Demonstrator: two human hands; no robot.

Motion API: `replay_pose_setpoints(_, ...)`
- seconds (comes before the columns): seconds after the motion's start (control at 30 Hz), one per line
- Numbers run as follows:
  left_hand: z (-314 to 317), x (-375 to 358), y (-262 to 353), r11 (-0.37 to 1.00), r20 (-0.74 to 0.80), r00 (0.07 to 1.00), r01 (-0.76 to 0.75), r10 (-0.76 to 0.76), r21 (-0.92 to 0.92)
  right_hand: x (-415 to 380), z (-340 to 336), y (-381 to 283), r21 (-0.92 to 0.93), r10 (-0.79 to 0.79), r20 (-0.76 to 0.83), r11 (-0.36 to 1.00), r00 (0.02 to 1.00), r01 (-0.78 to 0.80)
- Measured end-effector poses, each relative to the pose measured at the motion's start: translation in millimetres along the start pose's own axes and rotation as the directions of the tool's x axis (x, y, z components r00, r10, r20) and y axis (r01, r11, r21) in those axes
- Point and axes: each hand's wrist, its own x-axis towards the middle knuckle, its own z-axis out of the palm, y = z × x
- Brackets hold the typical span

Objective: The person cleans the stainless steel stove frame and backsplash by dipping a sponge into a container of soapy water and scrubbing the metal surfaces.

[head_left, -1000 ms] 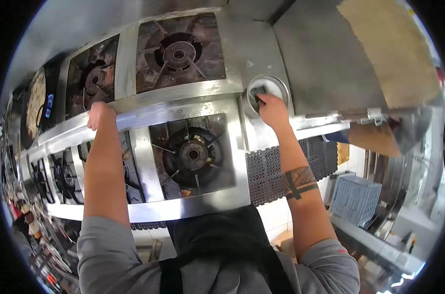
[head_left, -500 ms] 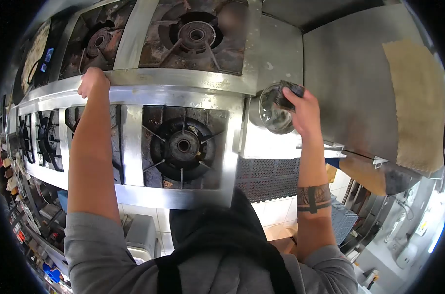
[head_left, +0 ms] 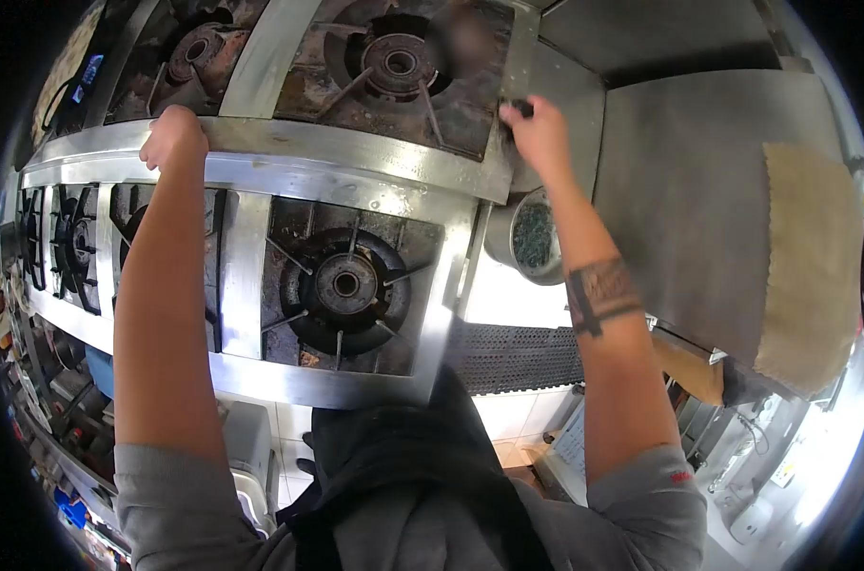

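The right hand (head_left: 543, 135) grips a dark scrubber (head_left: 517, 111) at the upper stove's edge; the left hand (head_left: 175, 140) clenches the rail (head_left: 289, 143). A careless right forearm could tip the pot (head_left: 537, 242).

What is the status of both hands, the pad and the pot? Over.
Right hand: holding dark pad, near rear burner. Left hand: curled at steel ledge. Metal pot: partly hidden by right forearm.

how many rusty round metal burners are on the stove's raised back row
2 in view: left burner beyond the left hand, right burner left of the right hand. More may be hidden farther left.
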Motion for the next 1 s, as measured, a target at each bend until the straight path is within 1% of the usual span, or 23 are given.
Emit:
replay_pose_setpoints(0.03,1.4,-0.5,1.0,0.999,-0.017,1.0,-0.021,0.022,0.04,22.0,1.0,-6.9,0.062,-0.014,-0.046,0.998,0.999,0.016)
replay_pose_setpoints(0.07,4.7,2.6,0.4,0.999,-0.019,0.999,-0.027,0.028,0.043,38.5,0.1,-12.5,0.067,-0.01,-0.044,0.998,0.999,0.013)
replay_pose_setpoints(0.13,9.8,12.2,-2.5,0.998,-0.021,0.999,-0.036,0.037,0.042,58.9,0.6,-17.4,0.096,0.075,-0.055,0.993,0.996,-0.07)
replay_pose_setpoints(0.17,13.2,16.2,-3.4,0.998,-0.019,0.999,-0.037,0.038,0.047,47.3,5.5,-15.1,0.094,0.08,-0.053,0.993,0.995,-0.075)
replay_pose_setpoints(0.23,13.9,18.4,-4.0,0.998,-0.018,0.999,-0.037,0.038,0.049,4.7,16.7,-2.0,0.012,0.033,-0.062,0.999,0.998,-0.033)
replay_pose_setpoints(0.3,11.2,12.3,-0.7,0.998,-0.022,0.999,-0.022,0.023,0.058,-42.7,4.4,-10.5,-0.118,-0.065,0.081,0.99,0.995,0.074)
replay_pose_setpoints(0.33,8.9,9.7,0.1,0.998,-0.029,0.999,-0.016,0.018,0.067,-45.6,-3.5,-20.2,-0.164,-0.013,0.173,0.986,0.985,0.041)
replay_pose_setpoints(0.37,5.3,7.0,0.7,0.997,-0.033,0.999,-0.015,0.018,0.07,-33.6,-4.2,-22.4,-0.163,-0.013,0.177,0.986,0.984,0.042)
replay_pose_setpoints(0.43,3.8,3.9,-0.3,0.999,-0.015,0.999,-0.037,0.038,0.019,17.4,3.9,-18.2,-0.251,0.023,0.092,0.968,0.996,0.001)
replay_pose_setpoints(0.47,11.7,18.0,-3.7,0.999,-0.021,0.999,-0.039,0.039,0.022,49.2,9.5,-13.2,-0.258,-0.04,-0.012,0.966,0.999,0.035)
replay_pose_setpoints(0.5,24.0,42.9,-7.8,0.983,0.0,0.993,-0.114,0.116,0.145,82.2,15.6,-8.4,-0.268,-0.103,-0.116,0.961,0.988,0.069)
replay_pose_setpoints(0.53,30.4,57.8,-15.4,0.945,0.031,0.982,-0.186,0.185,0.27,111.1,20.9,-4.2,-0.233,-0.16,-0.169,0.965,0.973,0.118)
replay_pose_setpoints(0.57,22.7,44.9,-17.5,0.942,0.03,0.983,-0.183,0.182,0.282,125.0,24.7,0.8,-0.201,-0.209,-0.221,0.966,0.953,0.165)
replay_pose_setpoints(0.63,0.8,3.3,-0.6,0.999,0.011,0.999,-0.036,0.036,0.023,96.9,25.4,-0.1,-0.208,-0.193,-0.206,0.967,0.959,0.15)
replay_pose_setpoints(0.67,10.8,20.4,-4.7,0.999,0.008,0.999,-0.037,0.036,0.019,76.8,22.8,-4.1,-0.213,-0.185,-0.197,0.967,0.963,0.143)
replay_pose_setpoints(0.73,38.9,70.1,-16.7,0.934,0.046,0.985,-0.17,0.164,0.314,21.5,22.1,-1.6,-0.243,-0.146,-0.069,0.962,0.987,0.126)
replay_pose_setpoints(0.77,32.3,54.4,-8.2,0.935,0.048,0.985,-0.174,0.168,0.308,11.6,16.3,-6.8,-0.241,-0.146,-0.076,0.962,0.986,0.124)
replay_pose_setpoints(0.8,16.6,23.9,-1.7,0.986,0.01,0.997,-0.08,0.08,0.147,4.9,9.5,-11.4,-0.26,-0.087,-0.01,0.962,0.996,0.082)
replay_pose_setpoints(0.83,5.8,6.7,0.9,1.0,-0.013,1.0,0.013,-0.013,-0.018,3.6,7.1,-13.4,-0.28,-0.025,0.058,0.959,0.998,0.04)
replay_pose_setpoints(0.87,7.6,12.8,-3.1,1.0,0.006,1.0,-0.026,0.026,-0.007,22.5,11.0,-9.5,-0.269,-0.048,0.02,0.962,0.999,0.052)
replay_pose_setpoints(0.9,9.7,16.5,-3.7,1.0,-0.002,1.0,-0.031,0.031,-0.005,51.0,18.2,-2.5,-0.257,-0.07,-0.012,0.964,0.997,0.065)
replay_pose_setpoints(0.97,11.7,21.4,-6.8,0.999,-0.006,0.999,-0.045,0.045,-0.018,115.3,22.5,1.3,-0.212,-0.138,-0.142,0.971,0.98,0.106)
replay_pose_setpoints(1.0,11.5,23.4,-7.3,0.999,-0.013,0.999,-0.049,0.048,-0.014,147.7,20.9,-3.3,-0.206,-0.14,-0.169,0.973,0.976,0.104)
